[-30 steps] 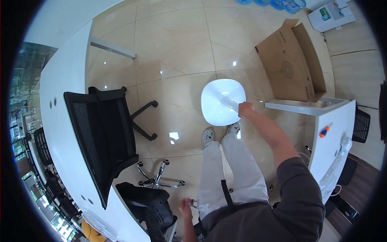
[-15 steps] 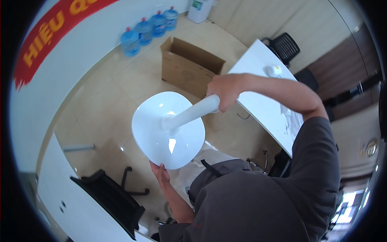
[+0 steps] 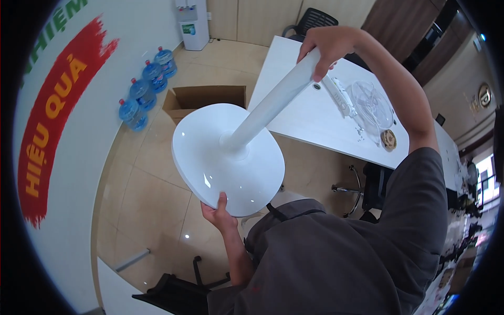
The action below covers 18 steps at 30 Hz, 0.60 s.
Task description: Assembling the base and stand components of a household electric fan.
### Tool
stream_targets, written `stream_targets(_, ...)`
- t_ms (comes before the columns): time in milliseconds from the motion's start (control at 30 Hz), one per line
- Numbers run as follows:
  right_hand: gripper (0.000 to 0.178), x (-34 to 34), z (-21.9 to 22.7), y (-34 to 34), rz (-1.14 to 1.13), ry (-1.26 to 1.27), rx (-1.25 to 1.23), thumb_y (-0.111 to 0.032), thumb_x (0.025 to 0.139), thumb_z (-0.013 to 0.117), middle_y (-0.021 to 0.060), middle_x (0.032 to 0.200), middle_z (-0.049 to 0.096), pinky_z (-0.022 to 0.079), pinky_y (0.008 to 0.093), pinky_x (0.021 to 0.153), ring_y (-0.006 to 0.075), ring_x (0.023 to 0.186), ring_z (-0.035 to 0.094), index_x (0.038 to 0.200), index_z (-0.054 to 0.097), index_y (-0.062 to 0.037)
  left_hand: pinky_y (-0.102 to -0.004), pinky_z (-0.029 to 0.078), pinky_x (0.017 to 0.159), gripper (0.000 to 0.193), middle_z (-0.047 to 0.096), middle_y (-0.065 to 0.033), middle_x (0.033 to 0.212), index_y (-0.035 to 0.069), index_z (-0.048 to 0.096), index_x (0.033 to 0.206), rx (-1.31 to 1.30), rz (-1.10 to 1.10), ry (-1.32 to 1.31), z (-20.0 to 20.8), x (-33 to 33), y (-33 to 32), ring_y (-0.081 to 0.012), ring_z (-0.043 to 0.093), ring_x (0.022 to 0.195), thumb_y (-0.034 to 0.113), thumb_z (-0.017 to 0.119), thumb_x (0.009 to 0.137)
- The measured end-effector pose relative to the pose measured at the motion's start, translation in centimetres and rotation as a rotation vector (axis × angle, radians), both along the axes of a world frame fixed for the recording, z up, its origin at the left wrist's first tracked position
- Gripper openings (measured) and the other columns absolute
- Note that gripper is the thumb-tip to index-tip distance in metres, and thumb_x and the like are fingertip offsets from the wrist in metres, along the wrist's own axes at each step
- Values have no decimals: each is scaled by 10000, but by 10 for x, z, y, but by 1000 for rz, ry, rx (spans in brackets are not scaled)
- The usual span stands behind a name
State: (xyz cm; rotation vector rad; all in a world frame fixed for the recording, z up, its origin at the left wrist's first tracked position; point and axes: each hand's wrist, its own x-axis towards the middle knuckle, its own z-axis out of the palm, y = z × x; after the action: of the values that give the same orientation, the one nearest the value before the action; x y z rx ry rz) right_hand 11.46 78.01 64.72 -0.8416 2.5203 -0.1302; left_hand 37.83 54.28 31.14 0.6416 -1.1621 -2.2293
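I hold a glossy white fan stand (image 3: 262,176), a broad rounded base with a thick pole rising from its middle. It is tilted in the air, the pole slanting up to the right. My right hand (image 3: 331,46) is closed around the pole's upper end. My left hand (image 3: 219,215) grips the near rim of the base, thumb on top and fingers underneath, mostly hidden. Beyond the pole, a white table (image 3: 294,118) bears a long white fan part (image 3: 340,96) and what look like clear fan grilles (image 3: 371,102).
An open cardboard box (image 3: 210,97) stands on the floor behind the base. Several blue water bottles (image 3: 143,94) line the left wall, near a water dispenser (image 3: 193,26). Black chairs (image 3: 176,296) (image 3: 315,22) stand at lower left and far back. A small round brown item (image 3: 388,139) lies on the table.
The view has swung right, bringing more of the table into sight. My right hand has risen with the pole's end, and both hands still hold the fan stand.
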Motion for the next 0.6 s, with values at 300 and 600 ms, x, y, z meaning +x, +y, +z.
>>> stream_targets(300,310,-109,-55,248,-527,37,-455,-209,661,808,82,783,659,472,256,460,155,607,627,892,702,-33,-328,485,860,377,574,-178,1111,-87,456,1183,-127,-273,72,47,-150,132,-221,593,982,-89,569,823)
stream_targets(600,302,-225,-174,395,-1126,119,-933,-234,659,817,79,785,640,461,267,543,178,697,618,864,656,-82,-334,477,874,333,577,-168,1121,-89,474,1168,-167,-376,-25,64,-261,261,-226,590,999,-74,547,843)
